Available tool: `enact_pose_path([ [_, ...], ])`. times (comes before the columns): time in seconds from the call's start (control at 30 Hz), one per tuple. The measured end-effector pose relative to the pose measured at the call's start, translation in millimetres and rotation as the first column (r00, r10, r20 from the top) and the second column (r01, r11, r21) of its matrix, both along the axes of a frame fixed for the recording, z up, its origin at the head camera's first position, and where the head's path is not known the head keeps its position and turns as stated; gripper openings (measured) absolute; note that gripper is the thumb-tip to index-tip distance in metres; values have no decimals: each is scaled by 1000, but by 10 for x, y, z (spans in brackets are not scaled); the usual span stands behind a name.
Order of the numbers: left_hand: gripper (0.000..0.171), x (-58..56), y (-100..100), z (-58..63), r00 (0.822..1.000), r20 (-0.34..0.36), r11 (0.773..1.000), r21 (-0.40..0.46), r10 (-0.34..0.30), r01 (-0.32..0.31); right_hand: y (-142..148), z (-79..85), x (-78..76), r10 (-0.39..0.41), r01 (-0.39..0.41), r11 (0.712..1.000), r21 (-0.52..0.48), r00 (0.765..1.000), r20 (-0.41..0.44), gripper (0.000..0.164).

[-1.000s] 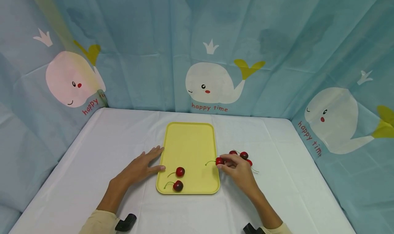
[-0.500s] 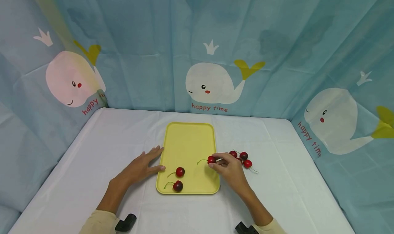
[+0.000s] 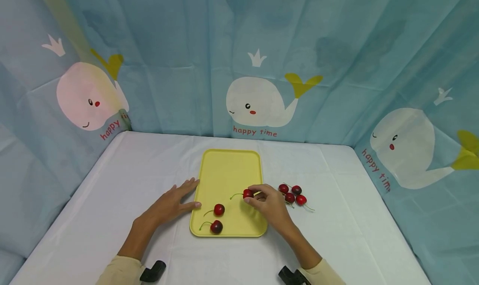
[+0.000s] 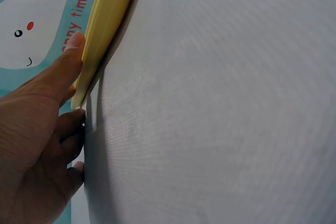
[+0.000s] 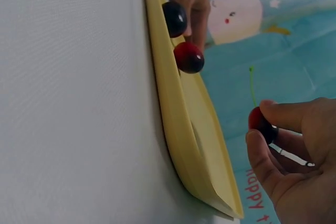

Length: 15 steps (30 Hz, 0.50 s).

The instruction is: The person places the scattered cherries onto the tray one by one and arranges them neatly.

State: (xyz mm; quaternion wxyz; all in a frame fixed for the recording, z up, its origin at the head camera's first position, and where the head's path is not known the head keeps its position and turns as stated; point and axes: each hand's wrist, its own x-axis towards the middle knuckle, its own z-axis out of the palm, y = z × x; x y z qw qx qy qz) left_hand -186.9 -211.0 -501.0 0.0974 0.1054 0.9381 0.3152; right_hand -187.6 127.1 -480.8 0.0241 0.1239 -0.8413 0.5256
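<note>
Cherries, seven in total: one in my right hand, two lying on the tray, four in a loose cluster on the white cloth to the tray's right; trays, one, yellow; whale prints on the blue curtain, three.

My right hand pinches the held cherry between thumb and fingertips, the forearm reaching in from the lower right; the cherry is raised above the tray, inside its right edge, its green stem pointing left in the head view; my left hand lies with fingers extended and thumb spread, its thumb touching the tray's left rim (the grip is light contact, nothing wrapped).

The tray holds two cherries near its close end: the upper cherry and, just below it, the darker cherry, both stems pointing left; the cherry cluster sits beside the tray, apart from it.
</note>
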Motion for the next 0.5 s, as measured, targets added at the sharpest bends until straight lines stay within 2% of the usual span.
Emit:
enact_pose_path([
  [0.5,89,2,-7,-10,1000,-11,1000,0,1,-1,-218,-71,-80,73,-72,996,57,997,-12,32],
])
